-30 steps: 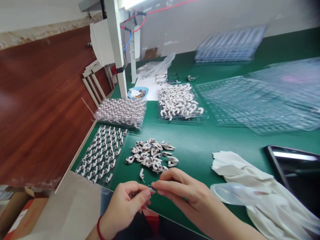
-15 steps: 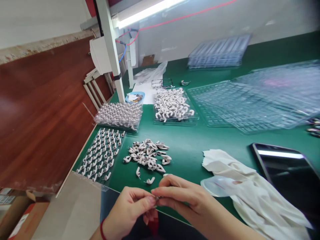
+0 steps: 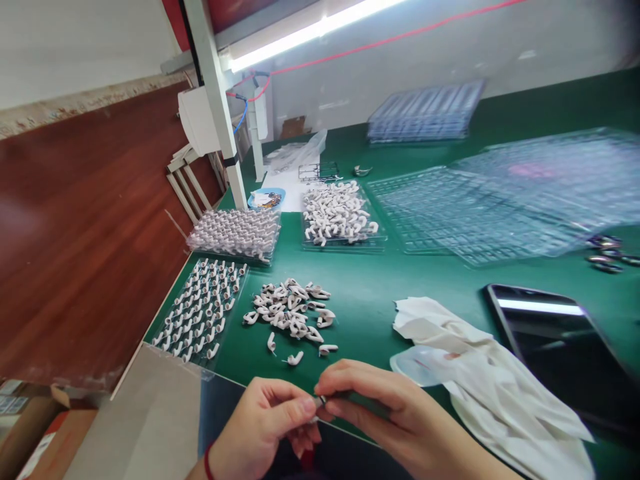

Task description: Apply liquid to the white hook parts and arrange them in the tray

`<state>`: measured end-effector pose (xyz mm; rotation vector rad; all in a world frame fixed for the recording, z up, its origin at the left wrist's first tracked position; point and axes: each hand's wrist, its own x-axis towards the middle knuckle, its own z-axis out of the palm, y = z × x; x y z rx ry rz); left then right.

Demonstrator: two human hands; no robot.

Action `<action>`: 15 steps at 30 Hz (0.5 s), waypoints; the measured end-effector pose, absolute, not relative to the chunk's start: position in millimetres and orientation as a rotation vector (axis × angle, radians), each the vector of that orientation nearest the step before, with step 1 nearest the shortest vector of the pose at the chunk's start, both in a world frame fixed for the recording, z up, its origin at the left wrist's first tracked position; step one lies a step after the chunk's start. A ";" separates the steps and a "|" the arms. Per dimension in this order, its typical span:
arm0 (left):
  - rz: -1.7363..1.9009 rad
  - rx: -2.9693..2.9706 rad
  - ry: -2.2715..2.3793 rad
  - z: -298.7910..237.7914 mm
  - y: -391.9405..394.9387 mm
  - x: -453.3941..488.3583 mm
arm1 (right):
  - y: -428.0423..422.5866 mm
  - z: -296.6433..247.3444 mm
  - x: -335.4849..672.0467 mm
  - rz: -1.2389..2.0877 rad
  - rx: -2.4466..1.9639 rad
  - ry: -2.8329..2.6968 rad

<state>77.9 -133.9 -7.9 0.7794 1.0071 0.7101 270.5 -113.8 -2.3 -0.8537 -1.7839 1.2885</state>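
Observation:
My left hand [image 3: 270, 417] is closed in a pinch at the table's front edge, thumb and forefinger on a small earbud shell [image 3: 318, 401] mostly covered by the fingers. My right hand [image 3: 377, 400] meets it from the right, its fingertips closed on the same piece, where a small dark part shows. Just beyond the hands lie a few loose white earbud shells [image 3: 295, 359]. Behind them is a heap of earbud shells [image 3: 290, 308], some with dark openings showing. Left of the heap, a clear tray [image 3: 200, 313] carries rows of white earbud shells.
A stack of filled trays [image 3: 234, 233] and a tray heaped with shells [image 3: 337, 213] stand farther back, near a blue dish [image 3: 267, 199]. Empty clear trays [image 3: 480, 207] cover the right. A white cloth [image 3: 490, 373], phone [image 3: 555, 340] and scissors [image 3: 607, 253] lie right of my hands.
My fingertips have drawn slightly apart, and the dark part of the piece now shows between them. A loose shell previously behind my right hand is now uncovered. The view has shifted slightly.

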 end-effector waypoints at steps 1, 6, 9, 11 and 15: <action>0.718 0.794 1.006 -8.1 -134.5 78.0 | -114.9 -2.6 270.5 1.287 -0.845 -1.776; 0.743 0.820 1.011 -8.7 -136.8 79.1 | -119.8 -6.6 272.3 1.257 -0.809 -1.742; 0.747 0.842 1.004 -9.1 -138.1 79.5 | -119.8 -6.4 269.3 1.224 -0.796 -1.729; 0.754 0.864 0.995 -10.4 -139.1 79.1 | -121.1 -7.8 267.0 1.185 -0.794 -1.731; 0.767 0.947 1.045 -13.3 -139.3 76.2 | -137.0 -27.0 278.1 0.957 -0.943 -1.656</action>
